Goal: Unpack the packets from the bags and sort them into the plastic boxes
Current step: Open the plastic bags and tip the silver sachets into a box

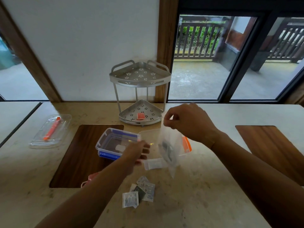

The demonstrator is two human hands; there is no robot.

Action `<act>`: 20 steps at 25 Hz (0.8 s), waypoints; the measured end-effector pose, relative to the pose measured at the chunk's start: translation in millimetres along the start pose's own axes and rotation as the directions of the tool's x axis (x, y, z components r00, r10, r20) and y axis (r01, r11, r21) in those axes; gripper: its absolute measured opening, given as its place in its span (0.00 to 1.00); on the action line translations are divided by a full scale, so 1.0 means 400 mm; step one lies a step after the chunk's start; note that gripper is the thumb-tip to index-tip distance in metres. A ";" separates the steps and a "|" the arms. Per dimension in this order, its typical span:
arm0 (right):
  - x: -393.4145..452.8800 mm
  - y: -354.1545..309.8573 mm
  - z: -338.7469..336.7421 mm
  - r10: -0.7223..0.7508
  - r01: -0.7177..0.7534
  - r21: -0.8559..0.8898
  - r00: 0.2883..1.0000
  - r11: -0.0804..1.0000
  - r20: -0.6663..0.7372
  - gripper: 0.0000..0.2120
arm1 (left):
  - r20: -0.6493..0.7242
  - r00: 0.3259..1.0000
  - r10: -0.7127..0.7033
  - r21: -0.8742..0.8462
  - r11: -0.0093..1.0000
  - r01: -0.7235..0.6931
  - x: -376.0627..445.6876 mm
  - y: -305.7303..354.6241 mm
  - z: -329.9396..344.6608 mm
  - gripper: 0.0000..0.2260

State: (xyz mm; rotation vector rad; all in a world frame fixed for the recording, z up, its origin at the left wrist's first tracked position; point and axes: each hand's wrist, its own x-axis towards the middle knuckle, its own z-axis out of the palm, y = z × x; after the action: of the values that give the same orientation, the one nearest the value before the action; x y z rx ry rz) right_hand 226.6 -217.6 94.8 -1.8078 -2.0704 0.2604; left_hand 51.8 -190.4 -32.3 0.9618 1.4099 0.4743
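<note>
Right hand: my right hand (185, 122) is raised over the middle of the pale marble-look tabletop (189, 195), thumb and fingers pinched on the top edge of a clear, soft plastic bag (169, 145) — held high so the bag hangs and its contents slide down.

Bag: it dangles in the air in front of the boxes, with something dark inside; I cannot tell what.

Left hand: my left hand (138, 153) reaches in low beside the bag, fingers curled. Whether it actually grips a small white flat packet (154, 163) just at its fingertips, or only nears it, I cannot tell.

Blue box: a clear plastic box with blue clip handles (115, 142) sits open just behind my left hand, close enough to drop packets in.

Orange box: a second clear plastic box with an orange clip (186, 143) stands right beside it, mostly seen through the bag.

Loose packets: a small heap of white and dark sachets (139, 191) lies on the table nearer to me — out of the bag, not yet sorted.

Rack: a grey metal two-tier corner rack (139, 92) stands against the wall with a small red packet (140, 116) on its lower shelf.

Far left: a clear lid or tray with an orange stick (51, 130) lies well apart.

Progress: as I judge it, unpacking is midway.
</note>
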 end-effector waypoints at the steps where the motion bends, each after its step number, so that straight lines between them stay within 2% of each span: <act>1: 0.012 -0.004 -0.010 -0.007 0.009 0.051 1.000 0.999 -0.023 0.07 | 0.031 0.997 -0.076 -0.064 0.995 0.078 0.005 -0.027 0.001 0.13; 3: 0.037 -0.010 -0.019 -0.015 0.023 0.146 0.998 0.989 -0.058 0.06 | 0.179 0.970 -0.165 -0.238 0.949 0.206 0.014 -0.064 0.003 0.18; 5: 0.063 -0.010 -0.015 -0.019 0.042 0.190 0.993 0.981 -0.118 0.06 | 0.302 0.949 -0.090 -0.436 0.872 0.222 0.025 -0.072 -0.006 0.19; 7: 0.083 -0.002 -0.002 -0.012 0.046 0.212 0.988 0.976 -0.156 0.07 | 0.281 0.960 0.020 -0.581 0.799 0.153 0.044 -0.066 -0.028 0.17; 9: 0.096 0.014 0.016 0.010 0.024 0.243 0.991 0.970 -0.137 0.07 | 0.216 0.975 0.046 -0.641 0.761 0.106 0.061 -0.057 -0.050 0.17; 13: 0.117 0.065 0.065 0.094 -0.064 0.291 0.991 0.955 -0.090 0.07 | 0.061 0.998 -0.004 -0.608 0.793 0.041 0.088 -0.047 -0.101 0.14; 17: 0.137 0.136 0.156 0.233 -0.222 0.260 0.972 0.940 -0.010 0.06 | -0.166 0.986 0.000 -0.446 0.892 -0.075 0.120 -0.031 -0.154 0.11; 20: 0.126 0.174 0.245 0.340 -0.349 0.198 0.937 0.916 0.077 0.08 | -0.295 0.952 0.084 -0.285 0.943 -0.171 0.120 -0.011 -0.174 0.06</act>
State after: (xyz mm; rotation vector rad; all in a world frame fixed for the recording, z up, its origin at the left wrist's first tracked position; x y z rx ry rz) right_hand 245.9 -146.8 -13.0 -2.0374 -1.6627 0.5925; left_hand -8.2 -136.1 -57.1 0.7535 1.4728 0.9316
